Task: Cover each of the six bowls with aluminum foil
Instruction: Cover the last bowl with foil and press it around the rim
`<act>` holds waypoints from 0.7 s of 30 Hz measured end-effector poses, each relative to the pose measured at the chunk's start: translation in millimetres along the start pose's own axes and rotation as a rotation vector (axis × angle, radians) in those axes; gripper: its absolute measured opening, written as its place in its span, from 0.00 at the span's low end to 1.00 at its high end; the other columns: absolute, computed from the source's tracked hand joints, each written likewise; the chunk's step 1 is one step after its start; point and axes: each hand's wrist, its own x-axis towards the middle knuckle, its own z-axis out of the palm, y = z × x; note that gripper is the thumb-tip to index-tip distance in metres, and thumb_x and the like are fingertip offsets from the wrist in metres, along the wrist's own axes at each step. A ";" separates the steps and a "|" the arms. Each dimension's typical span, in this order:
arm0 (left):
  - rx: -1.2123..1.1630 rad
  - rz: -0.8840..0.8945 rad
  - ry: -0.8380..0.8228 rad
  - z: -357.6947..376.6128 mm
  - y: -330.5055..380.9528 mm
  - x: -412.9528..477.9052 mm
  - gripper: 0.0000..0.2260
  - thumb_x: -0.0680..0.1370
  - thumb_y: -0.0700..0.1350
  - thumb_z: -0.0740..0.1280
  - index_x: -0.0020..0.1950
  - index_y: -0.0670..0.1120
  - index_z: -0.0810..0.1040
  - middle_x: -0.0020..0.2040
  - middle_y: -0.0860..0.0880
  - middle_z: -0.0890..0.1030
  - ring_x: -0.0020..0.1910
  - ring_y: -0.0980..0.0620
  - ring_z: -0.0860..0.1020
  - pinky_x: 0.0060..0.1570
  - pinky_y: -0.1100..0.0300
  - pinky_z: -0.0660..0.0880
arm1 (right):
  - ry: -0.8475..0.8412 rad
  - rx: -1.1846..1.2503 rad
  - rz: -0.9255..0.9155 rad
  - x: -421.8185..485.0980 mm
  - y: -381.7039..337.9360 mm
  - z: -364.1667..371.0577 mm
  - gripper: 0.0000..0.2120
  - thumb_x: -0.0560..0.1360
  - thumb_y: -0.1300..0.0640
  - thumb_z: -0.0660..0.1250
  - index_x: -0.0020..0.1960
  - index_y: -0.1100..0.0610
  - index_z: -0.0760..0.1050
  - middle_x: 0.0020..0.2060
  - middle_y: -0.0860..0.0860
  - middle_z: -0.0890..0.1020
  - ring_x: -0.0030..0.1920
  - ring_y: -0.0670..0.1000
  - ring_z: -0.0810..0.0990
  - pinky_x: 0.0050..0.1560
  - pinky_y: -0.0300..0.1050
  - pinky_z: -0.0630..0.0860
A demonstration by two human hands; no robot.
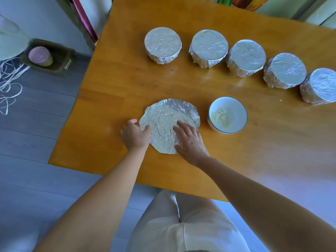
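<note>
A crumpled round sheet of aluminum foil (167, 120) lies flat on the wooden table (116, 84) near its front edge. My left hand (134, 136) pinches the foil's left edge with thumb on top. My right hand (189, 140) presses flat on the sheet's right part with straight fingers. Just right of the foil stands an uncovered white bowl (234, 110) with a blue rim and a bit of pale food inside. Several foil-covered bowls form a row at the back, from the left one (163, 44) to the right one (321, 85).
The table's left edge drops to a grey floor. There a dark basket (60, 59) holds a purple candle (40, 55), and white cord (9, 84) lies loose. My lap in pale trousers (181, 224) is below the table's front edge.
</note>
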 end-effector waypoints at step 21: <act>0.227 0.040 -0.008 -12.1 -32.4 -41.0 0.28 0.71 0.48 0.77 0.68 0.48 0.71 0.67 0.42 0.67 0.65 0.41 0.66 0.61 0.51 0.67 | 0.104 0.150 0.542 8.4 -20.0 -23.5 0.40 0.76 0.50 0.66 0.79 0.58 0.47 0.72 0.56 0.64 0.72 0.58 0.60 0.69 0.54 0.57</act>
